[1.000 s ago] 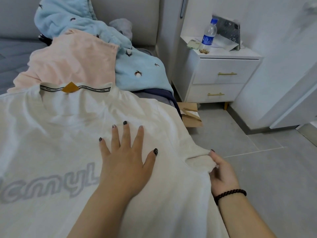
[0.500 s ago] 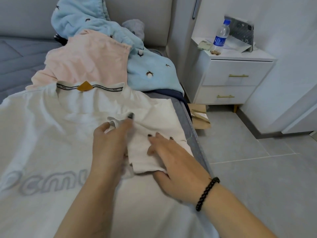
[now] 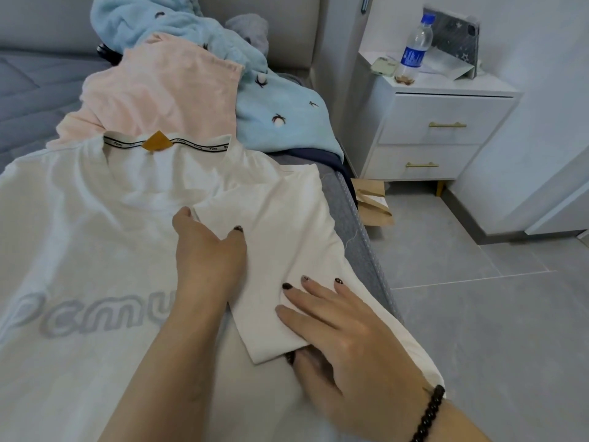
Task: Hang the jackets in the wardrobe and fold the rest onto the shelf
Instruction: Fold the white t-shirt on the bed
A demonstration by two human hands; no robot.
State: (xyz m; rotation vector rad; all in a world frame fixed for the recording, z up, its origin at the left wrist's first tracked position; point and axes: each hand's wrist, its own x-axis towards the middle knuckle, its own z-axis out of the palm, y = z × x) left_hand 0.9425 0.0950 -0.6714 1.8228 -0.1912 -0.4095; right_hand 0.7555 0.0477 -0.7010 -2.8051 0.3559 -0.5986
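Only just begun: on the bed [image 3: 28, 90], my left hand [image 3: 207, 250] pinches the white shirt's [image 3: 79, 218] folded-in sleeve, right hand [image 3: 338, 339] grips its cuff; pink top [image 3: 159, 90] and blue jacket [image 3: 280, 100] wait.

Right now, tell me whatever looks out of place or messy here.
The blue garment lies in a crumpled heap against the headboard, part over the pink top. A torn brown paper bag sits on the floor beside the nightstand. The white shirt itself lies flat, its sleeve folded in.
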